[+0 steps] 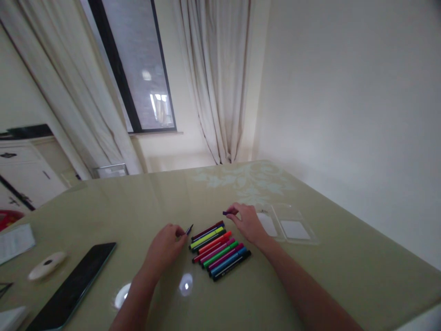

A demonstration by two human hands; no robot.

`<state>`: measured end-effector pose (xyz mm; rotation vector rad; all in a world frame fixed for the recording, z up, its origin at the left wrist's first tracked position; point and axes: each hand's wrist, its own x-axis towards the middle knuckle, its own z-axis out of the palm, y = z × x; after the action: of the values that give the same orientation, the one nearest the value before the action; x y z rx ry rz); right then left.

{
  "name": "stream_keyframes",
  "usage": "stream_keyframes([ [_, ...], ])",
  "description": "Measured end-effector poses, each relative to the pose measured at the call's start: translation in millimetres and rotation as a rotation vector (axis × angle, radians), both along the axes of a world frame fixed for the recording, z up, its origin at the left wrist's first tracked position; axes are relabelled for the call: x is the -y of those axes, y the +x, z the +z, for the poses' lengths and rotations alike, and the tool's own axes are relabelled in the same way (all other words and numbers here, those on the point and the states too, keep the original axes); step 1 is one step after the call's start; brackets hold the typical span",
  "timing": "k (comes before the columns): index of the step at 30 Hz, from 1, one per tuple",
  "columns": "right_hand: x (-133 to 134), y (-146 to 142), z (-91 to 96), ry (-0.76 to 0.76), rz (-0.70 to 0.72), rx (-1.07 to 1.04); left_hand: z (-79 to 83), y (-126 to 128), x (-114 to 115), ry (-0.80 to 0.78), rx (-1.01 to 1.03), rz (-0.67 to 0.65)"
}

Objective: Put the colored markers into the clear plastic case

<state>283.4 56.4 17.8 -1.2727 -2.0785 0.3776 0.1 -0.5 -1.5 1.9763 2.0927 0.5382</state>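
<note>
Pinched in my left hand is an uncapped marker, its dark tip pointing up and to the right. My right hand holds a small purple cap between thumb and fingertips, apart from the marker. Between and just below my hands lies a row of several capped markers, side by side and slanted. Among them are a dark red marker at the far end, a yellow-green one, a bright green one and a black one nearest me.
An open clear plastic case with white inserts lies beyond my right forearm. On the left are a dark tablet, a white oval object and a paper sheet. A wall borders the table on the right.
</note>
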Motion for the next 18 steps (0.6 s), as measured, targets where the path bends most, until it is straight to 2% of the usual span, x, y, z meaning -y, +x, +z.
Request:
stream_keyframes([
  [6,9.7,-10.2,-0.4,0.082,0.126,-0.132,0.5,12.5,0.2,0.059,-0.019,-0.019],
  [9,10.7,-12.1,-1.4,0.094,0.167,-0.194,4.4,21.1,-0.1,0.126,0.150,-0.058],
  [13,12.5,-12.3,3.7,0.097,0.177,-0.291,10.6,36.0,1.1,0.220,0.411,-0.209],
  [18,16.5,-12.1,12.7,0.070,0.184,-0.339,11.7,45.1,3.9,0.211,0.476,-0.251],
])
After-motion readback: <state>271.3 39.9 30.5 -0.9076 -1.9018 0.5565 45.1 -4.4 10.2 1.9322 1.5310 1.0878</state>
